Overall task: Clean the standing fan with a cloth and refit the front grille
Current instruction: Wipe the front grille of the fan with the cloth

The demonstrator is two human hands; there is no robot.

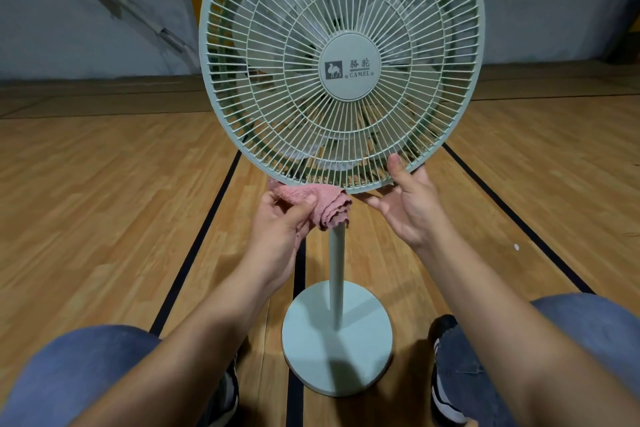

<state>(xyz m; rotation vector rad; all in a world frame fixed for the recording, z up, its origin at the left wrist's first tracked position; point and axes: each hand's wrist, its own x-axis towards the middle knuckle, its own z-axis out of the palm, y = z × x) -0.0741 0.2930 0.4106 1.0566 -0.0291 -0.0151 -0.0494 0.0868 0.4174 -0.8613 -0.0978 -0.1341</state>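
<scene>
Denim-clad knees (79, 374) nearest; left hand (280, 222) pinching crumpled pink cloth (322, 204) under pale green wire front grille (341, 62); right hand (410, 201) fingers relaxed, spread, touching grille's lower rim; fan upright on wooden floor (104, 201).

Both forearms are bare up to the lower edge of the picture, and no sleeve shows on them. I see no watch, ring or glove on the left hand (280, 218) or the right hand (410, 204). Below the hands the person wears blue denim jeans (79, 371), one leg under each arm. The shoes (445, 371) under the knees are dark, with a white sole and white stripes on the side.
</scene>
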